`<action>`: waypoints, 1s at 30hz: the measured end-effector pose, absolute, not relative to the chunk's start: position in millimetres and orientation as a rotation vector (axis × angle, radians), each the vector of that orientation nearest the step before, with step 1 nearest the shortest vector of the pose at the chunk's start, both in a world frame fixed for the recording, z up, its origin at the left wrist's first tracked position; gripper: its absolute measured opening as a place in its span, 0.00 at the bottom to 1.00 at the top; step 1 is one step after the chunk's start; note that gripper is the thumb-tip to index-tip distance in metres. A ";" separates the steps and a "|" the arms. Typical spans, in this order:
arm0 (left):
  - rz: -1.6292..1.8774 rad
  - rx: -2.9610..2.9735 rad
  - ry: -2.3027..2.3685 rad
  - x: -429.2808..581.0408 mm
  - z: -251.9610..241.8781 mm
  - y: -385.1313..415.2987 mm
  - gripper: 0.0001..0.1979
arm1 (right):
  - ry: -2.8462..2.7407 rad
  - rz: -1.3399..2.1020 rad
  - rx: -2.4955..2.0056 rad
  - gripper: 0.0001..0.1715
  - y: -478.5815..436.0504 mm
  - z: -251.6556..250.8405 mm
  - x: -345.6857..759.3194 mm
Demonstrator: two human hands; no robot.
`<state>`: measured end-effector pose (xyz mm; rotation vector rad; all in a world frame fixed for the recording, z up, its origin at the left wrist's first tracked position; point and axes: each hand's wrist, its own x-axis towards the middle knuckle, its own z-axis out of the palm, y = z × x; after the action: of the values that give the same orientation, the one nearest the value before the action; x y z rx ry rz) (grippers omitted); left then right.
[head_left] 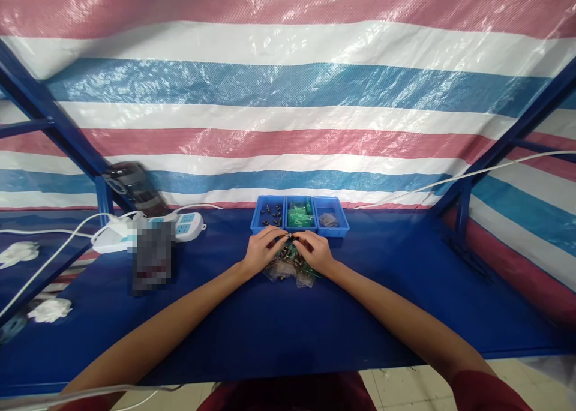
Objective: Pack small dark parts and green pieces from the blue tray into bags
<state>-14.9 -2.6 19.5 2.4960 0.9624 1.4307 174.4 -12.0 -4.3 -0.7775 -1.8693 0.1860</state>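
My left hand (262,250) and my right hand (317,252) meet just in front of the blue bins, fingertips pinched together. Between them is a tiny dark and silvery part (290,235), too small to name exactly. Both hands seem to grip it from either side. Below the fingers lies a pile of small clear plastic bags (288,269) mixed with dark metal bits and green pieces. Behind stand three joined blue bins: the left bin (254,218) has several small dark parts, the middle bin (301,229) green plastic packets, the right bin (343,219) clear bags.
On the blue table (288,327), a white power strip (191,227) with cables lies at the left, near a blurred dark object (153,255). A dark jar-like container (135,186) stands behind. Crumpled white tissue (50,309) lies far left. Blue frame posts (461,210) flank striped sheeting.
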 end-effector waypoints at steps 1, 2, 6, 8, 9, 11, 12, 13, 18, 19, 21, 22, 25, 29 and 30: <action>1.470 2.464 0.997 -15.9 24.7 -1.2 0.09 | -1.870 0.188 -0.777 0.12 -12.1 -4.4 174.3; 1.521 2.427 1.042 -17.4 30.5 1.0 0.09 | -1.872 0.190 -0.776 0.12 -12.0 -4.5 174.2; 1.576 2.414 1.167 -28.7 54.4 18.0 0.10 | -1.882 0.196 -0.771 0.12 -11.0 -5.0 174.0; 1.588 2.451 1.215 -36.0 62.0 29.3 0.12 | -1.886 0.191 -0.772 0.13 -10.3 -5.0 174.2; 1.570 2.476 1.242 -39.5 64.0 35.0 0.13 | -1.889 0.188 -0.772 0.13 -10.1 -5.0 174.2; 1.496 2.525 1.302 -45.3 64.5 45.7 0.14 | -1.895 0.185 -0.770 0.13 -9.9 -4.8 174.4; 1.461 2.544 1.330 -47.4 63.3 50.4 0.15 | -1.898 0.187 -0.768 0.13 -9.9 -4.7 174.5; 1.426 2.568 1.352 -49.0 61.5 54.4 0.15 | -1.900 0.191 -0.767 0.13 -10.0 -4.7 174.5; 1.288 2.747 1.393 -51.9 51.2 64.2 0.16 | -1.894 0.206 -0.777 0.12 -10.5 -4.6 174.5; 1.277 2.776 1.404 -52.0 49.9 64.6 0.16 | -1.893 0.207 -0.776 0.12 -10.5 -4.8 174.5; 1.266 2.817 1.423 -52.3 48.1 65.0 0.16 | -1.892 0.208 -0.769 0.12 -10.3 -5.1 174.6; 1.261 2.832 1.427 -52.3 47.7 65.0 0.16 | -1.892 0.208 -0.765 0.12 -10.1 -5.4 174.7; 1.259 2.848 1.417 -51.2 48.2 63.6 0.16 | -1.894 0.209 -0.759 0.12 -9.8 -5.8 174.9; 1.207 2.838 1.317 -46.0 53.2 55.3 0.14 | -1.896 0.215 -0.772 0.12 -9.9 -5.4 175.3; 1.179 2.842 1.276 -43.9 54.9 51.9 0.14 | -1.897 0.217 -0.776 0.12 -10.0 -5.2 175.3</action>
<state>-43.9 51.9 54.9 2.8425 1.2761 1.1788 175.3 -10.0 -5.2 -0.7760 -1.8974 0.2166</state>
